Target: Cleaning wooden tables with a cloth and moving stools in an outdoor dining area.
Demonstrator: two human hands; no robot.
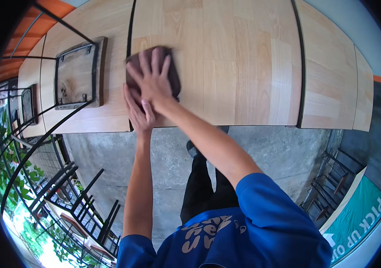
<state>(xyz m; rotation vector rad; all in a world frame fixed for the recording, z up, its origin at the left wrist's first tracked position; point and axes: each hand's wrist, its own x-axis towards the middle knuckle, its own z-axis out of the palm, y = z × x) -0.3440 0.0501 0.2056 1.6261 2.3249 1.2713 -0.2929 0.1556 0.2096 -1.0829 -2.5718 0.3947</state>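
Note:
A dark brown folded cloth (173,77) lies on the light wooden tabletop (217,67), near its left edge beside a dark seam. My right hand (153,78) presses flat on the cloth with its fingers spread. My left hand (138,110) is just below and left of it, touching the cloth's lower left part near the table's front edge. Its thumb lies close to my right wrist. The cloth and the right hand are slightly blurred.
An upturned stool with a wooden seat (76,75) and black metal legs rests on the adjoining tabletop at left. A smaller upturned seat (29,104) is farther left. Black metal furniture (76,201) stands lower left. More stools (328,184) stand at right by a green banner (361,207).

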